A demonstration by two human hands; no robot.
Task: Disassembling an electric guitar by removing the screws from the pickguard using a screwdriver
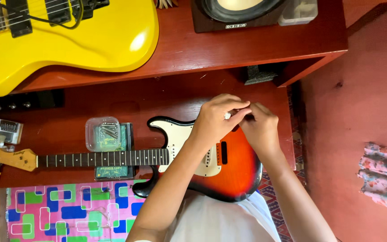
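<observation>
What is pinched between the two hands is largely concealed: only a small white piece (227,115) can be seen at the fingertips, and its kind cannot be made out. The left hand (217,117) is closed narrowly around it, and the right hand (260,127) is curled against the left, fingers touching; whether the right hand grips the piece as well cannot be told. Both hands are held over the upper edge of the sunburst guitar (229,172), whose bridge end is hidden by the forearms. The guitar is laid flat on the red worktop (126,101), body toward the right edge, headstock near the left edge.

A clear lidded plastic box (103,133) with metal screws inside is set just above the neck, resting on a dark flat package (113,171) with green print that is partly covered by the neck. On the raised shelf at the back, a yellow guitar (90,40) is cut off at the top left corner, and a dark speaker (234,15) is cut off at the top edge.
</observation>
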